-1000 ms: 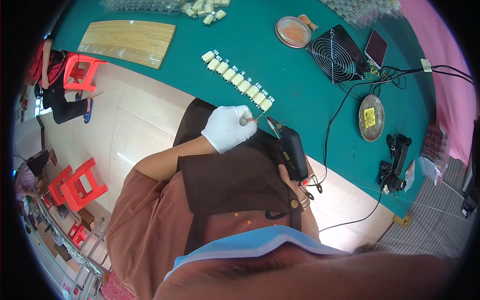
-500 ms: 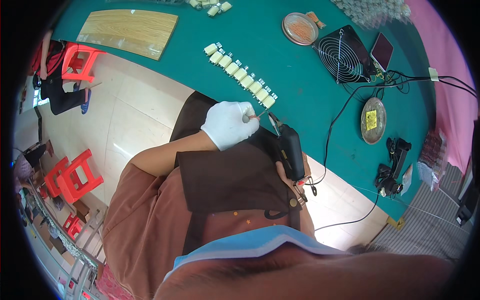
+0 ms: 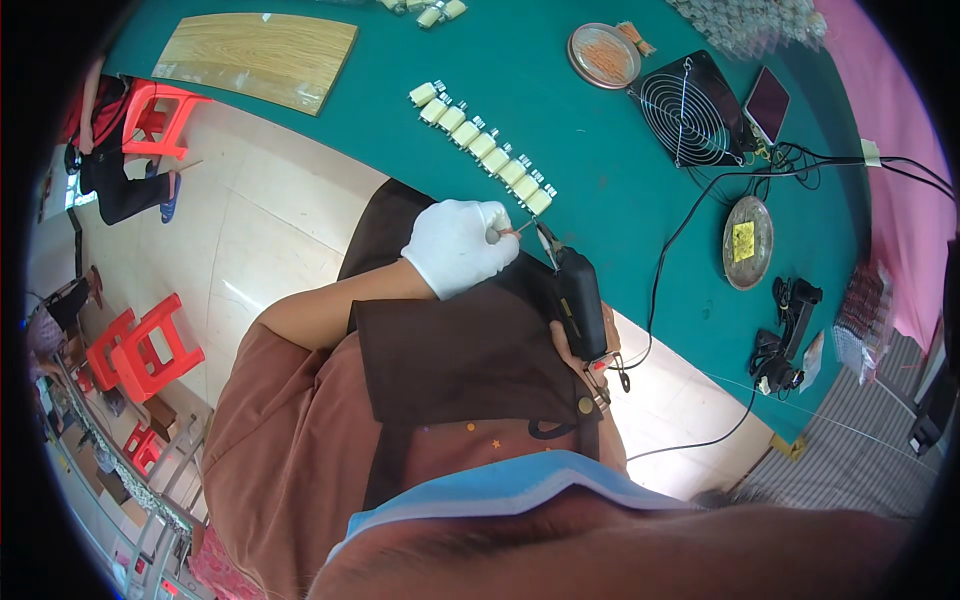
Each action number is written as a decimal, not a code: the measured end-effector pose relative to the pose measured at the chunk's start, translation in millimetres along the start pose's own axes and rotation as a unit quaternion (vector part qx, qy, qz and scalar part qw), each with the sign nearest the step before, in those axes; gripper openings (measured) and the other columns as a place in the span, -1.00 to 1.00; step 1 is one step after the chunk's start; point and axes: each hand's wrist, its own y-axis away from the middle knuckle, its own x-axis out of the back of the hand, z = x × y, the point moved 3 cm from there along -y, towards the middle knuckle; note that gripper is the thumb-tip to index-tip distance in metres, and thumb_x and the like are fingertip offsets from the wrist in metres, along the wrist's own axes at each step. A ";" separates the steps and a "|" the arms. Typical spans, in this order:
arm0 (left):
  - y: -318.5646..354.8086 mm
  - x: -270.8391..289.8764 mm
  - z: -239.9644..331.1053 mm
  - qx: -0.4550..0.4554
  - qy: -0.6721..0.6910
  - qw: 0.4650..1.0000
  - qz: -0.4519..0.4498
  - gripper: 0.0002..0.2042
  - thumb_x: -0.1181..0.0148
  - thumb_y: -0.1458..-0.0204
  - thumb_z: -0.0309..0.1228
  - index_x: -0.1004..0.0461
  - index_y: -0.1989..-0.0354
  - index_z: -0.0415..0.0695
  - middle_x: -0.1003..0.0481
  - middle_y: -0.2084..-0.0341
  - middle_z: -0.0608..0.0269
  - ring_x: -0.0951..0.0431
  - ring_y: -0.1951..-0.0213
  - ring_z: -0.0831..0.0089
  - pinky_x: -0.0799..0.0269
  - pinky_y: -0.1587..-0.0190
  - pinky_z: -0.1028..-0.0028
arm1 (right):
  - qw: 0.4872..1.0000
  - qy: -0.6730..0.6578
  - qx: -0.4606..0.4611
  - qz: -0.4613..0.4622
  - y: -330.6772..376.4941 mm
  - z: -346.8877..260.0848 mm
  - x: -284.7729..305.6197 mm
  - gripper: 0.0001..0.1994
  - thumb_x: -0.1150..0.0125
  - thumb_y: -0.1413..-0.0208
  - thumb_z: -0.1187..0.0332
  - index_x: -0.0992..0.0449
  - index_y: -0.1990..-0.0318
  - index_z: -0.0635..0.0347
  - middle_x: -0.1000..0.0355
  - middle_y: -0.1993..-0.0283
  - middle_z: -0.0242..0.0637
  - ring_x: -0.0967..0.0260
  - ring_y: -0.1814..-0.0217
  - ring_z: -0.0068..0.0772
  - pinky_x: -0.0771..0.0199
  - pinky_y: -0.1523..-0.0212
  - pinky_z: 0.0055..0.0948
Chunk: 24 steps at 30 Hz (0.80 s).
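So a thin copper-coloured wire piece (image 3: pixel 512 232) is pinched in the white-gloved left hand (image 3: pixel 458 245), fingers curled tight around it, right over the near edge of the green tabletop (image 3: pixel 620 150). The black pistol-shaped soldering tool (image 3: pixel 578 298) is gripped by the bare right hand (image 3: pixel 580 350), mostly hidden behind the tool body, with the metal tip pointed up toward 11 o'clock and brought right to the wire end. A diagonal row of small cream-coloured cylindrical parts with metal ends (image 3: pixel 482 146) is laid out just past the hands at about 12 o'clock. Further off at 1 o'clock a square black wire-grille fan (image 3: pixel 690 122) is seen, and a round metal dish with a yellow pad (image 3: pixel 748 242) sits at 3 o'clock. A light wooden board (image 3: pixel 258 46) is lying at 10 o'clock.
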 end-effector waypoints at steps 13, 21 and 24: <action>0.5 -0.6 -1.6 0.007 0.017 1.000 -0.004 -0.82 -0.23 -0.03 -0.29 -0.56 0.44 -0.15 -0.56 0.65 0.20 -0.58 0.59 0.36 -0.46 0.46 0.40 | 1.000 -0.017 0.011 0.001 2.2 1.8 -1.0 -0.65 -0.53 0.28 0.39 -0.52 0.30 0.29 -0.50 0.28 -0.09 -0.51 0.12 0.02 -0.52 0.04 -0.20; 2.6 -1.2 -2.0 0.016 0.023 1.000 -0.010 -0.83 -0.23 -0.03 -0.30 -0.56 0.44 -0.14 -0.56 0.65 0.20 -0.58 0.59 0.38 -0.46 0.46 0.41 | 1.000 -0.026 0.001 0.003 4.6 6.2 -4.0 -0.64 -0.52 0.27 0.37 -0.52 0.30 0.29 -0.50 0.28 -0.07 -0.51 0.12 0.02 -0.52 0.05 -0.21; 2.8 -1.0 -2.0 0.019 0.025 0.999 -0.011 -0.83 -0.23 -0.02 -0.30 -0.56 0.44 -0.14 -0.56 0.65 0.21 -0.59 0.58 0.38 -0.47 0.45 0.41 | 1.000 -0.012 0.007 -0.001 5.6 7.9 -4.6 -0.64 -0.52 0.27 0.35 -0.52 0.30 0.29 -0.50 0.28 -0.07 -0.51 0.12 0.02 -0.52 0.06 -0.21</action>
